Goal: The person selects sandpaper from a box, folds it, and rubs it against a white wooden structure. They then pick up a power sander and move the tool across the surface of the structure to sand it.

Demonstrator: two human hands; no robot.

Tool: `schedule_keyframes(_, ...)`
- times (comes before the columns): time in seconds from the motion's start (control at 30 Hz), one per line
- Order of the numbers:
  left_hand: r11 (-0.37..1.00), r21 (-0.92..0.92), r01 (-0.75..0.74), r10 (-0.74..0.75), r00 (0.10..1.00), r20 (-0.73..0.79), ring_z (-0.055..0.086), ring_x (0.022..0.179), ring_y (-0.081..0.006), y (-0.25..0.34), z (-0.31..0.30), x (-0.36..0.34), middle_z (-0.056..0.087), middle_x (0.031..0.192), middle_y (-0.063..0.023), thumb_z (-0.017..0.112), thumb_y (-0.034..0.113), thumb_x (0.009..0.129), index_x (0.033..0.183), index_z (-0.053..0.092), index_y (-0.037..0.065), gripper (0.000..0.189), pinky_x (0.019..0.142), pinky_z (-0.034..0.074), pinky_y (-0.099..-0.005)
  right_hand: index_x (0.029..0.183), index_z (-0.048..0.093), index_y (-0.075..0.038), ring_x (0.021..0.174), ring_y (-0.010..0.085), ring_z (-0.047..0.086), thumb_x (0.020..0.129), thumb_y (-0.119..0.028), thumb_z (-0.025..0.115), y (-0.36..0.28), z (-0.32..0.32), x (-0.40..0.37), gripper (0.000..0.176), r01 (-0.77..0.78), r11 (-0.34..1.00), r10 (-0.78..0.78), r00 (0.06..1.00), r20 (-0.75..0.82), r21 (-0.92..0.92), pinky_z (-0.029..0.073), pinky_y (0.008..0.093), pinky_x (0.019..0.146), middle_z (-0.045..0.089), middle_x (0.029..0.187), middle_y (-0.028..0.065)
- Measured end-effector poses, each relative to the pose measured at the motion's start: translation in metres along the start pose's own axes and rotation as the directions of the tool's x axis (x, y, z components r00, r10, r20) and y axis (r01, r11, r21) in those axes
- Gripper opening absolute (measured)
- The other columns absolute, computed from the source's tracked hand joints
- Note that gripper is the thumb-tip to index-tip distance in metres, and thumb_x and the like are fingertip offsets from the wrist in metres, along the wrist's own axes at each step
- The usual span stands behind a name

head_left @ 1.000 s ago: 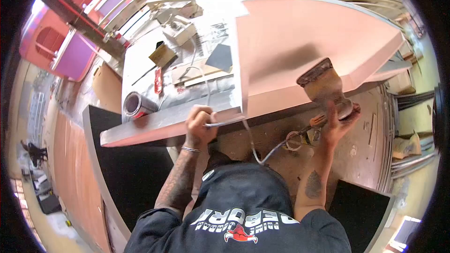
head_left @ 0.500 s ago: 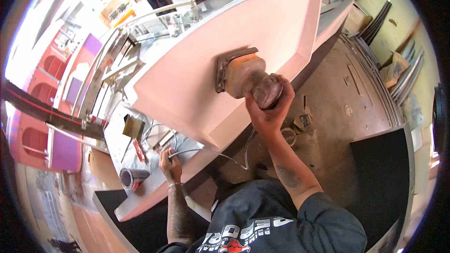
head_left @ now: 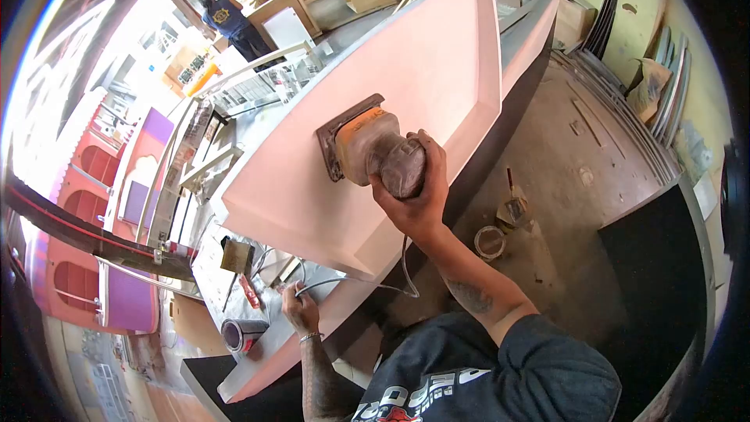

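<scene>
Right hand (head_left: 418,197) outstretched, fingers gripping sander (head_left: 366,148) against pink panel (head_left: 426,62); left hand (head_left: 301,312) near panel, fingers curled round cord (head_left: 367,284).

The underside of the sander (head_left: 369,144), turned toward the pink panel (head_left: 437,43), is hidden; its orange band's lettering is too small to read. The right hand's (head_left: 422,197) palm is lost against the knob. Nearer than the panel, the left hand (head_left: 300,311) hides some cord (head_left: 394,288). Beyond the panel, a co-worker's (head_left: 230,22) hands (back turned) are indistinct.
</scene>
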State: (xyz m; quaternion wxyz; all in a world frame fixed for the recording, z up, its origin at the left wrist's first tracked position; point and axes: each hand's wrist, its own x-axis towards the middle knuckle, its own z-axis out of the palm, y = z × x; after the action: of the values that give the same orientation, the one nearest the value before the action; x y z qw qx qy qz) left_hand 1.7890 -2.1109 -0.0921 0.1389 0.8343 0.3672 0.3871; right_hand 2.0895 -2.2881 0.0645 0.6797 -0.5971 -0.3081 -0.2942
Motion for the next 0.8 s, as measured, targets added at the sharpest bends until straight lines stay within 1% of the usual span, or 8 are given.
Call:
schedule_keyframes(0.23,0.998,0.053,-0.035,0.034,0.999,0.014,0.062,0.077,-0.0383,-0.002,0.002,0.002,0.063,0.082,-0.019,0.06,0.01,0.094,0.091,0.064,0.0,0.011,0.07,0.048,-0.0448,0.145,0.035,0.005,0.111,0.0268,0.057,0.074,-0.013,0.083,0.006,-0.002,0.047,0.087,-0.116,0.991,0.112,0.992,-0.056,-0.063,0.048,0.0373,0.097,0.054,0.123,0.0181)
schedule_keyframes(0.3,0.998,0.056,0.011,-0.013,1.0,0.027,0.062,0.078,-0.0381,-0.004,0.004,0.001,0.064,0.083,-0.0186,0.062,0.01,0.092,0.09,0.064,0.001,0.009,0.071,0.049,-0.045,0.144,0.037,0.006,0.113,0.0338,0.055,0.074,-0.017,0.084,0.02,0.0,0.064,0.088,-0.187,0.975,0.205,0.968,-0.148,0.121,0.045,0.0427,0.099,0.051,0.122,0.0226)
schedule_keyframes(0.43,1.0,0.006,-0.002,0.002,1.0,-0.016,0.062,0.079,-0.038,-0.005,0.008,-0.001,0.064,0.083,-0.0177,0.065,0.011,0.089,0.09,0.064,0.001,0.009,0.072,0.049,-0.0456,0.143,0.037,0.008,0.114,0.0321,0.055,0.078,-0.018,0.081,0.053,-0.004,0.1,0.082,-0.212,0.965,0.246,0.938,-0.245,0.157,0.043,0.041,0.1,0.052,0.121,0.0214)
schedule_keyframes(0.5,0.999,0.042,-0.003,0.003,1.0,-0.012,0.062,0.081,-0.0382,-0.006,0.008,0.0,0.065,0.083,-0.0174,0.067,0.012,0.087,0.09,0.065,0.002,0.011,0.074,0.048,-0.0462,0.144,0.036,0.007,0.11,0.0311,0.057,0.08,-0.019,0.079,0.052,-0.011,0.111,0.081,-0.255,0.945,0.301,0.922,-0.244,0.203,0.049,0.0392,0.094,0.051,0.123,0.0219)
schedule_keyframes(0.57,0.999,0.05,0.011,-0.011,1.0,0.0,0.062,0.081,-0.0385,-0.007,0.008,0.001,0.065,0.083,-0.0177,0.067,0.013,0.087,0.09,0.065,0.001,0.012,0.075,0.048,-0.0465,0.145,0.034,0.004,0.094,0.0291,0.063,0.081,-0.02,0.077,0.033,-0.022,0.124,0.08,-0.494,0.769,0.573,0.814,-0.094,0.406,0.058,0.0362,0.071,0.049,0.126,0.0226)
schedule_keyframes(0.6,0.998,0.056,0.023,-0.024,1.0,0.02,0.062,0.082,-0.0388,-0.007,0.008,0.001,0.065,0.083,-0.0179,0.067,0.014,0.087,0.09,0.065,0.001,0.014,0.076,0.048,-0.0467,0.146,0.031,0.003,0.074,0.0254,0.065,0.082,-0.019,0.074,0.045,-0.019,0.126,0.079,-0.448,0.826,0.522,0.837,-0.165,0.344,0.054,0.0318,0.045,0.046,0.128,0.0227)
schedule_keyframes(0.73,0.998,0.057,-0.01,0.011,1.0,-0.014,0.062,0.083,-0.0394,0.004,0.005,0.003,0.065,0.083,-0.0188,0.067,0.015,0.087,0.09,0.065,0.001,0.014,0.078,0.048,-0.0467,0.146,0.031,0.002,0.069,0.0241,0.064,0.082,-0.017,0.074,0.055,-0.014,0.117,0.078,-0.404,0.859,0.471,0.865,-0.175,0.315,0.051,0.0297,0.037,0.045,0.128,0.0218)
schedule_keyframes(0.8,0.998,0.065,-0.003,0.004,1.0,-0.011,0.062,0.083,-0.0393,0.006,0.004,0.003,0.065,0.084,-0.0191,0.067,0.015,0.087,0.09,0.065,0.0,0.015,0.078,0.048,-0.0466,0.145,0.032,0.001,0.082,0.0257,0.065,0.082,-0.016,0.074,0.015,-0.016,0.112,0.078,-0.493,0.79,0.554,0.829,-0.08,0.365,0.056,0.0313,0.047,0.044,0.128,0.021)
